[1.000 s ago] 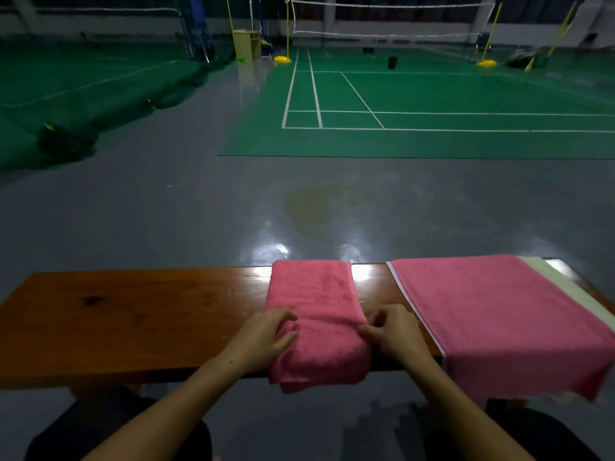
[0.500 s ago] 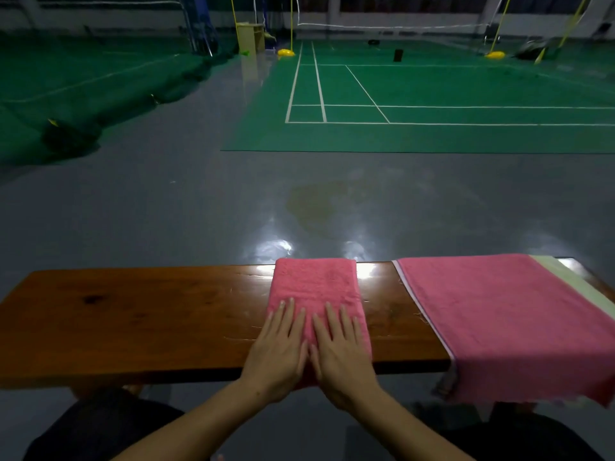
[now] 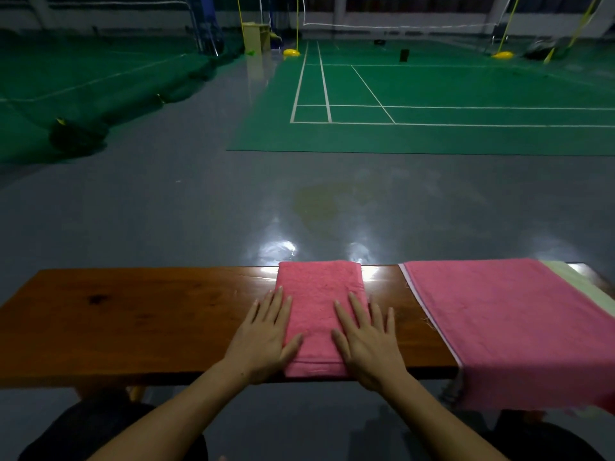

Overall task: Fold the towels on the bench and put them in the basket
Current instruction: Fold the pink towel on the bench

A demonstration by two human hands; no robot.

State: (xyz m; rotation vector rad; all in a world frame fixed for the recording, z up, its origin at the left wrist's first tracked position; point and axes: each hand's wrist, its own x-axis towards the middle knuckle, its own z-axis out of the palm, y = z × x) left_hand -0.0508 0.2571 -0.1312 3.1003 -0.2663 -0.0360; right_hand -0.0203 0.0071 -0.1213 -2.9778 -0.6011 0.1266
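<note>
A person's two hands lie flat on a folded pink terry towel (image 3: 317, 314) in the middle of a long polished brown wooden bench (image 3: 133, 321) beside a green badminton court (image 3: 432, 101). The left hand (image 3: 266, 337) rests half on the towel's left edge and half on bare wood, its fingers straight and slightly spread; the right hand (image 3: 367, 341) presses the towel's right side, fingers straight and fanned apart, the outer ones reaching past the edge onto the bench. Neither hand grips anything. The folded towel's near edge sits flush with the bench's near lip. To the right, an unfolded pink towel (image 3: 506, 327) lies spread over a pale green cloth (image 3: 585, 287), its near end hanging off the bench. No basket is in view. The fold appears finished and being smoothed. The risks from here: lifting the bundle from only one side could let the layers slide open, and the draped towel's overhang could drag it off the bench if it is tugged.
</note>
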